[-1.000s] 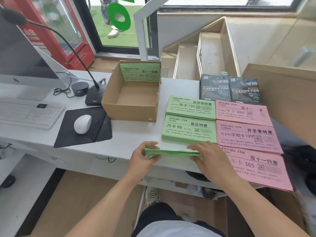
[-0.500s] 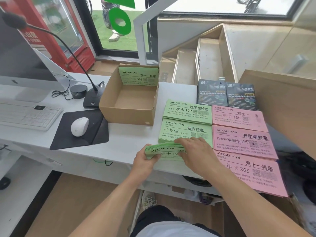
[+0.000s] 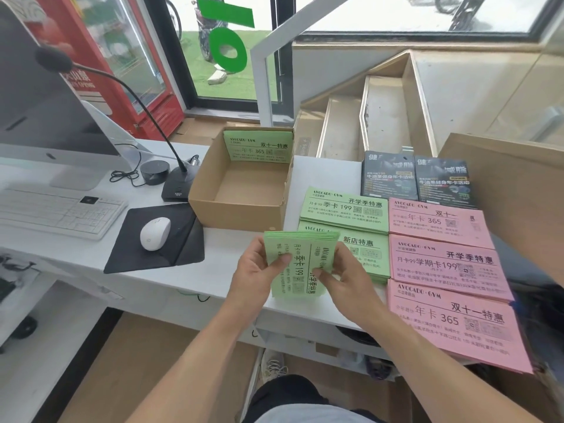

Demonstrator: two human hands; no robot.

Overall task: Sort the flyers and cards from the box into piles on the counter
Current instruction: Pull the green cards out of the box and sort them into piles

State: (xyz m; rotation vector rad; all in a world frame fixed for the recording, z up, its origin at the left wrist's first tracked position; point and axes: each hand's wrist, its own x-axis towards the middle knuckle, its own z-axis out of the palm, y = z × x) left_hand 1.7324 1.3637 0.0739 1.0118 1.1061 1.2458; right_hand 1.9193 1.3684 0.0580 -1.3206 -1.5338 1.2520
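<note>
Paper is bending a little between my hands: I am holding a stack of green flyers (image 3: pixel 294 264) upright over the near edge of the counter (image 3: pixel 225 264), turned sideways so the print is running top to bottom. My left hand (image 3: pixel 258 277) is gripping its left edge, thumb curled over the face, and my right hand (image 3: pixel 343 277) is pinching the right edge the same way. I am judging the stack light but floppy and slick, the sheets ready to fan or slide, so holding both long edges squarely looks safest.

Just beyond my hands two green piles (image 3: pixel 345 209) are lying flat, one behind the other, the nearer partly hidden by the stack. To their right three pink piles (image 3: pixel 442 264) are running front to back, with two dark flyer packs (image 3: pixel 415 178) behind them.

Farther back, the cardboard box (image 3: pixel 241 206) is sitting open and nearly emptied; only one green bundle (image 3: pixel 259 148) is leaning against its far wall.
</note>
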